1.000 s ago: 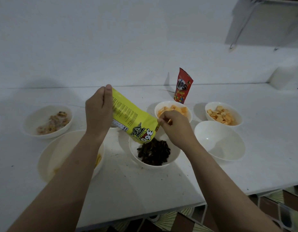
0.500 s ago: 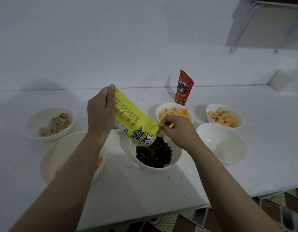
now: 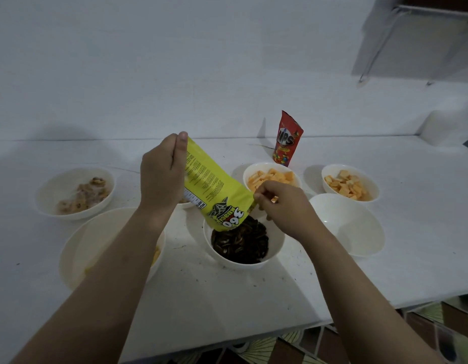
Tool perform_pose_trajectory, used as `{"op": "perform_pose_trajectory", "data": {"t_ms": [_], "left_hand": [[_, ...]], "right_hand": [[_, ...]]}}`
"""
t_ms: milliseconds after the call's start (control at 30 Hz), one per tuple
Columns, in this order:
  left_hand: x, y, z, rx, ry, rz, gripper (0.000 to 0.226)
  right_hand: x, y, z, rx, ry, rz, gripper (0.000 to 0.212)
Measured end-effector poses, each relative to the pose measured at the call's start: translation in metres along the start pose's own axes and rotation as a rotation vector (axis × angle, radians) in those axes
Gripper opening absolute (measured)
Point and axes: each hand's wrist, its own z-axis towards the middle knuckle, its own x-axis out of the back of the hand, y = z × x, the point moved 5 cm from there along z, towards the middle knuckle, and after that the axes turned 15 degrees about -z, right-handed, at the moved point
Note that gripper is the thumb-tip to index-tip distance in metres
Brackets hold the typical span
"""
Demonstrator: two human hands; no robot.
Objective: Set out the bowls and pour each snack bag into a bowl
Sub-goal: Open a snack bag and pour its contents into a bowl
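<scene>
Two bare, sleeveless forearms (image 3: 117,271).

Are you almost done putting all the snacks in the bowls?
Nearly. Several bowls already hold snacks, like the two with orange crackers. The left hand and right hand tip the yellow bag over the bowl of dark seeds. The red bag stands waiting, and one empty bowl remains.

The left forearm (image 3: 117,261) covers much of the near-left bowl (image 3: 80,248), the yellow bag (image 3: 214,190) hides most of a small bowl (image 3: 185,204) behind it, whose contents perhaps can't be told.
</scene>
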Motion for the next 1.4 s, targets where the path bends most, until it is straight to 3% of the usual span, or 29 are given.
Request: {"op": "perform_pose_trajectory", "data": {"t_ms": [100, 167, 367, 533, 600, 700, 767, 833, 933, 1000, 1200, 1400], "left_hand": [[-0.002, 0.003, -0.002, 0.006, -0.013, -0.003, 0.045], [-0.008, 0.008, -0.005, 0.009, -0.049, 0.030, 0.045], [-0.015, 0.017, -0.013, -0.031, -0.067, 0.021, 0.040], [-0.013, 0.011, -0.025, -0.188, -0.037, 0.070, 0.027], [-0.019, -0.002, -0.032, -0.075, -0.045, -0.015, 0.035], [-0.039, -0.019, -0.046, 0.394, -0.136, -0.489, 0.049], [-0.053, -0.020, -0.054, 0.549, -0.218, -0.632, 0.045], [-0.061, -0.013, -0.055, 0.556, -0.243, -0.668, 0.041], [-0.068, 0.001, -0.052, 0.484, -0.259, -0.646, 0.030], [-0.072, 0.008, -0.049, 0.455, -0.263, -0.630, 0.025], [-0.075, 0.015, -0.042, 0.431, -0.256, -0.650, 0.025], [-0.071, 0.010, -0.041, 0.461, -0.239, -0.704, 0.025]], "right_hand": [[0.003, -0.007, -0.001, 0.013, -0.011, -0.033, 0.017], [0.002, -0.022, 0.002, 0.045, -0.023, 0.088, 0.020], [-0.004, -0.040, 0.009, 0.029, 0.115, 0.231, 0.014], [-0.004, -0.021, -0.002, -0.042, 0.146, 0.396, 0.015], [-0.002, -0.014, -0.008, -0.080, 0.158, 0.487, 0.016], [-0.001, -0.003, -0.015, -0.131, 0.147, 0.648, 0.016], [-0.002, -0.002, -0.020, -0.149, 0.128, 0.665, 0.017], [-0.005, -0.001, -0.023, -0.164, 0.152, 0.609, 0.025], [-0.005, 0.006, -0.031, -0.301, 0.247, 0.612, 0.054], [-0.011, 0.001, -0.032, -0.292, 0.158, 0.763, 0.060], [-0.008, -0.001, -0.031, -0.267, 0.086, 0.822, 0.064], [0.006, -0.005, -0.022, -0.210, -0.027, 0.810, 0.049]]}}
